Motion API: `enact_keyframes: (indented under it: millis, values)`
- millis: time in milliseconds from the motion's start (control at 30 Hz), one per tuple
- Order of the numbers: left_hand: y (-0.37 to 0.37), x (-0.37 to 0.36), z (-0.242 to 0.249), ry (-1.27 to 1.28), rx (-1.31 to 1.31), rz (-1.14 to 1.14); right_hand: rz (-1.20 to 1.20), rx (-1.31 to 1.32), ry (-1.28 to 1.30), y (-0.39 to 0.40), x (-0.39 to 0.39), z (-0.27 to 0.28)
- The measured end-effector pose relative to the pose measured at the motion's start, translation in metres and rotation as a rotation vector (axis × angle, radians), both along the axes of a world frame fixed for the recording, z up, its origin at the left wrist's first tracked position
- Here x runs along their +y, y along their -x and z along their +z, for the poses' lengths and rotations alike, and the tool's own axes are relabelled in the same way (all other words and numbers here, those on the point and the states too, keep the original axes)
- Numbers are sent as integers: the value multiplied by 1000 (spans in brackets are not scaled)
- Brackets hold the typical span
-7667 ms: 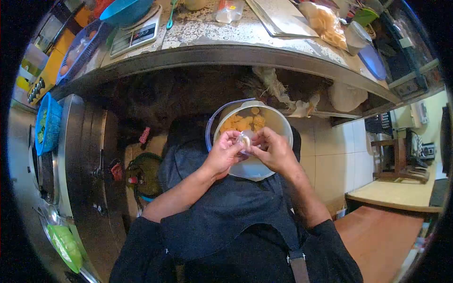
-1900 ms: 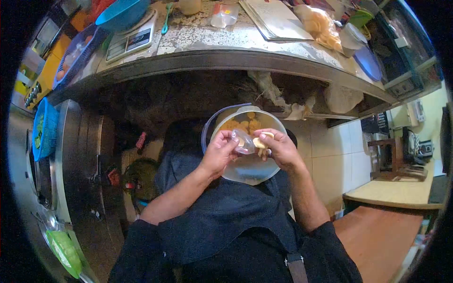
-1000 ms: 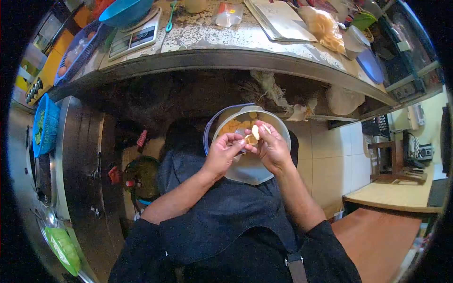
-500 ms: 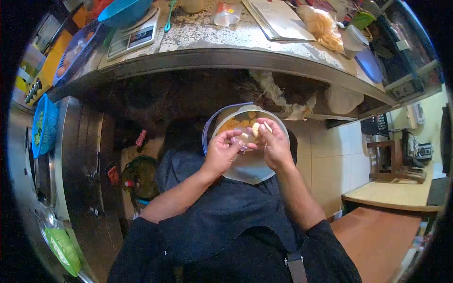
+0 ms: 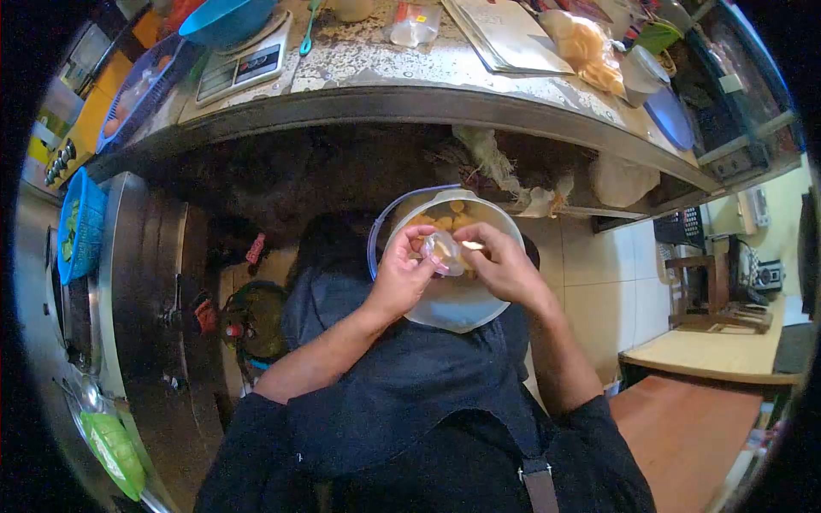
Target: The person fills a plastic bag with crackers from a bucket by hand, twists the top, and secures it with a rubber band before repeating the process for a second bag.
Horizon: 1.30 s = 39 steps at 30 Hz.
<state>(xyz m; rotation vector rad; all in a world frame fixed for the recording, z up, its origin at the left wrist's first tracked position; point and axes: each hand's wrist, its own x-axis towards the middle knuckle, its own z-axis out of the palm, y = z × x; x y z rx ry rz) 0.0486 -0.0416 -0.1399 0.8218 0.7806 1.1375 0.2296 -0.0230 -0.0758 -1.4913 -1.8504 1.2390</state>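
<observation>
My left hand [image 5: 405, 272] is closed on a small clear plastic bag [image 5: 446, 256], with something pale showing through it. Close to the bag's mouth, my right hand [image 5: 505, 267] pinches a pale, flat piece [image 5: 472, 245], perhaps food; its exact kind I cannot make out. Both hands hover over a wide, whitish bowl [image 5: 453, 315] resting on my lap. Inside, toward the far side, lie several yellow-orange round pieces [image 5: 457, 207]. My fingers hide part of the bowl's contents.
A blue-purple rim [image 5: 376, 232] shows behind the bowl. Ahead runs a worn table edge [image 5: 368, 107] bearing a scale [image 5: 248, 67], a blue bowl [image 5: 224, 21], papers [image 5: 513, 38] and a bag of orange-coloured food [image 5: 586, 51]. A brown bench [image 5: 684, 427] stands at right.
My right hand has turned palm-down and come nearer the left, bringing the pale piece toward the plastic bag. The bag now looks opened wider in my left hand.
</observation>
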Motion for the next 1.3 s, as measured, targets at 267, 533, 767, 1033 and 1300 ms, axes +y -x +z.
enact_keyframes:
  millis: [267,533,767,1033,1300]
  values:
    - [5,-2,2,34,-4,-6,93,-337,-335,12,0,22]
    - [16,-8,5,-2,224,-47,-218,226,-14,-15,-4,19]
    - [33,-27,-6,-267,786,-72,-125,725,-396,-27,-26,86]
    - [37,-21,25,-316,1017,-52,606,1022,-491,2,-51,167]
    - [45,-19,24,-237,1039,-19,659,1083,-299,14,-28,160]
